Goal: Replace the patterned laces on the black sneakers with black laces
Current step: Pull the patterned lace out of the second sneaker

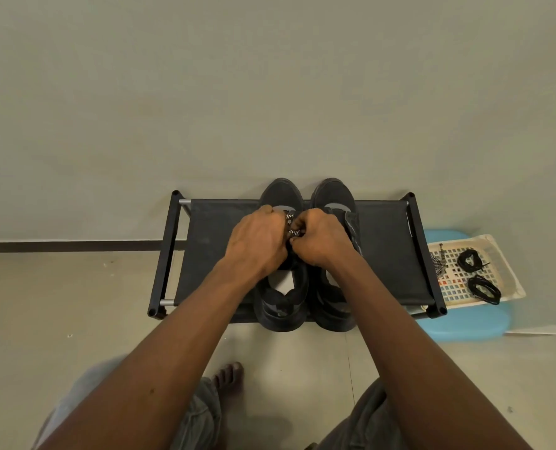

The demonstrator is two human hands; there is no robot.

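Note:
Two black sneakers stand side by side on a low black shoe rack (390, 241), toes toward the wall. The left sneaker (281, 306) still carries its black-and-white patterned lace (290, 226). My left hand (257, 238) and my right hand (319, 237) both sit over its lacing, fingers curled and pinching the patterned lace between them. The right sneaker (335, 196) shows no lace in its eyelets. Two coiled black laces (471, 260) (484, 289) lie in a white basket (510, 277) to the right, beside a loose patterned lace (439, 263).
The basket rests on a light blue stool (465, 329) right of the rack. The rack stands against a pale wall on a beige floor. My knees and a bare foot (228, 375) are at the bottom of the view.

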